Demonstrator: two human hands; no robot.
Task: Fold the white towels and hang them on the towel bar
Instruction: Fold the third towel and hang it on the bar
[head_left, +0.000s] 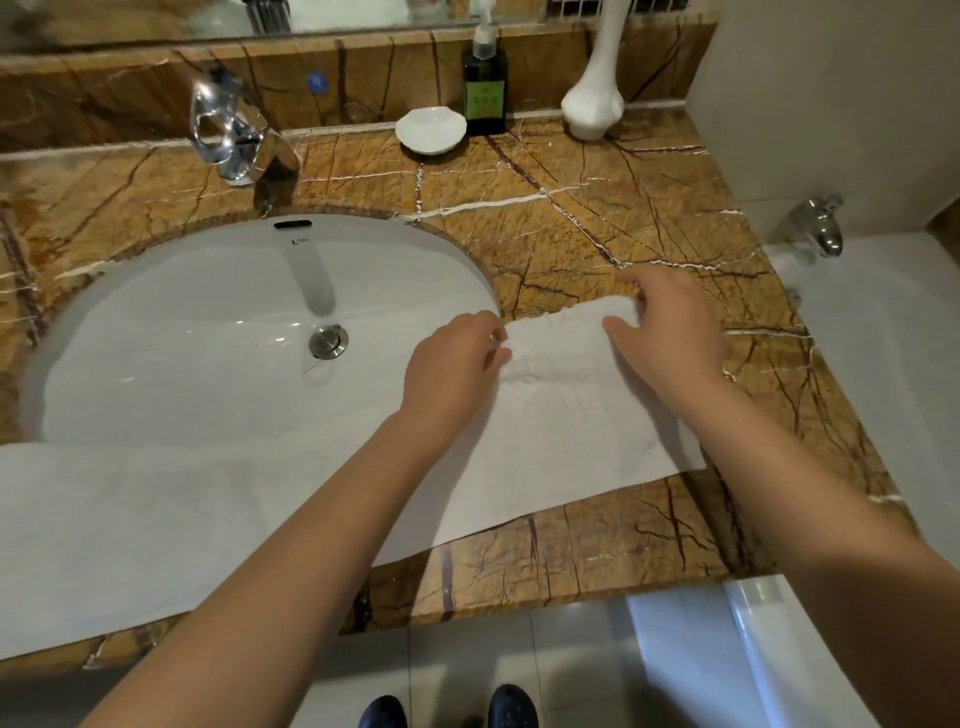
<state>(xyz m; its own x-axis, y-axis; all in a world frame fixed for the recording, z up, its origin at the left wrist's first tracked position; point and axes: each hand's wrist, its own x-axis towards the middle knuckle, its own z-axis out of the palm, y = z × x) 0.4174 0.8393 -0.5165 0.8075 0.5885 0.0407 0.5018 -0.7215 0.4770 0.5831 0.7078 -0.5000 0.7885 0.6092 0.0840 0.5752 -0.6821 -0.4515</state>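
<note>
Nearest, the white towel (571, 431) lies flat in a long strip along the front of the tabletop (571, 234). Its left stretch covers the near rim of the sink (182, 312), and its right end rests on the marble just right of the sink.

The step in hand looks like taking up that right end for a fold. To do it well, both far corners should be lifted together and level, carried leftward across the front of the sink, and laid edge on edge before smoothing (the cloth is puckered between the hands, so a slight pull apart first would help).

Both forearms reach forward from the near edge, palms down. The left hand (457, 364) sits at the sink's right rim, its fingers (483, 325) curled and pinching the towel's far edge. The right hand (670, 332), further right of the sink, pinches the far right corner between thumb and bent fingers. No towel bar is in view.
</note>
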